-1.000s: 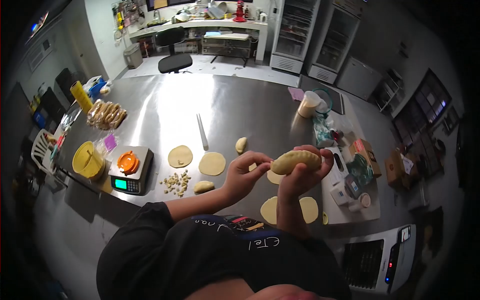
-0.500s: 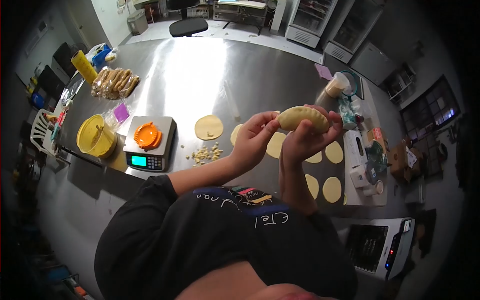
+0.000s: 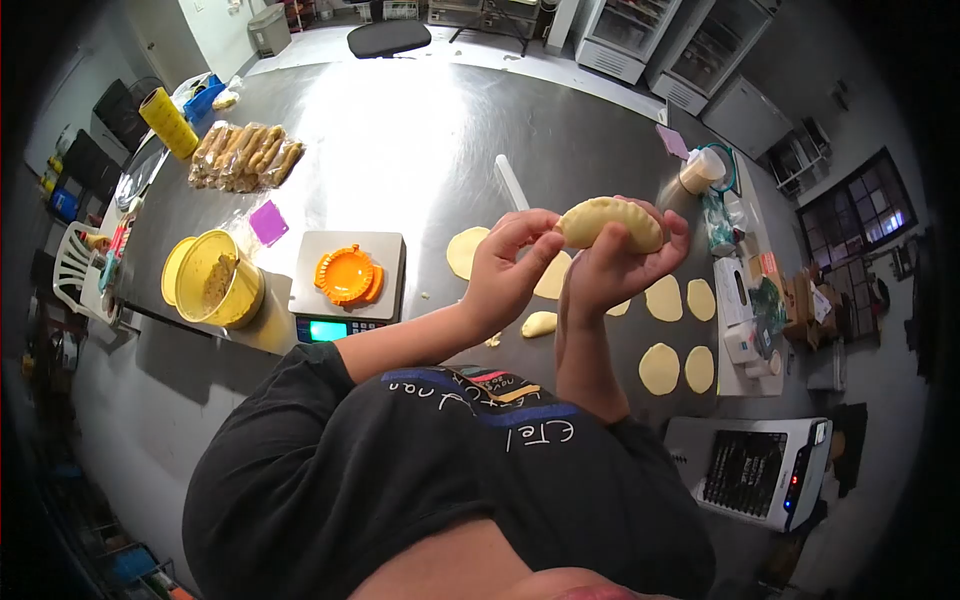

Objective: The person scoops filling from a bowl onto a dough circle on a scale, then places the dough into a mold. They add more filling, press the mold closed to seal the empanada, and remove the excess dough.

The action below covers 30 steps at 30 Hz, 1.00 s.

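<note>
A steel table [image 3: 400,130] fills the kitchen, bearing a scale [image 3: 345,285], yellow tub [image 3: 205,290] and dough rounds [image 3: 660,368]. Above it, the right hand [image 3: 610,270] clasps a folded empanada [image 3: 610,222]; left hand [image 3: 505,275] fingertips pinch its end.

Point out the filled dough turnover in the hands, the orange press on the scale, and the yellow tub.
filled dough turnover [image 3: 612,222], head view, on the middle of its top crust.
orange press [image 3: 346,275], head view, on the centre of its ridged disc.
yellow tub [image 3: 178,272], head view, on its near-left rim.
</note>
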Motion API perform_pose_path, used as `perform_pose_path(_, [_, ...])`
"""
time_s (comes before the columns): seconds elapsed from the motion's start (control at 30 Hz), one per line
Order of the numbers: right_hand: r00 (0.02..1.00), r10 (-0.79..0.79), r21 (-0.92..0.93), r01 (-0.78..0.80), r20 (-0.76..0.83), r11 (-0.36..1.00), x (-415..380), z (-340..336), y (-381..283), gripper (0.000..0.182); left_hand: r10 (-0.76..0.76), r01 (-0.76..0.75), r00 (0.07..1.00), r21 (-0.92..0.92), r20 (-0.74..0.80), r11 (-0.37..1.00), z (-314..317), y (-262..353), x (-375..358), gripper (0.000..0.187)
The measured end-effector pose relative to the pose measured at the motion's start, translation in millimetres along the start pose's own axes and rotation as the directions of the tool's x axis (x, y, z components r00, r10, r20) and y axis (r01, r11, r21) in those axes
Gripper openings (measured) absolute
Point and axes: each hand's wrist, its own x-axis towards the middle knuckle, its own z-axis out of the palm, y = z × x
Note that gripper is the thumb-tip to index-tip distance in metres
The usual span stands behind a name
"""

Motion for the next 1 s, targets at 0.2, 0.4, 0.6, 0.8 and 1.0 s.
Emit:
perform_pose_path(0.2, [1.000,0.009,-0.041,-0.009,-0.001,0.999,-14,14,-4,0.049,-0.085,0.086,0.994,-0.005,0.064,0.996,-26,7,10,0.013])
perform_pose_path(0.4, [1.000,0.005,-0.069,-0.004,0.010,0.998,-16,12,-4,0.049,-0.061,0.050,0.992,0.098,0.115,0.994,-32,9,14,0.013])
perform_pose_path(0.6, [1.000,0.025,-0.115,-0.026,-0.013,0.993,-17,-3,4,0.052,-0.277,0.300,0.943,-0.109,0.184,0.948,-24,-9,13,0.020])
perform_pose_path(0.8, [0.997,0.075,-0.276,-0.066,0.020,0.959,-15,-45,22,0.050,-0.555,0.607,0.794,-0.260,0.249,0.751,-1,-32,8,0.022])
perform_pose_path(1.0, [0.965,0.249,-0.581,-0.156,0.083,0.799,-12,-116,37,0.050,-0.649,0.803,0.592,-0.281,0.479,0.525,25,-89,-8,0.037])
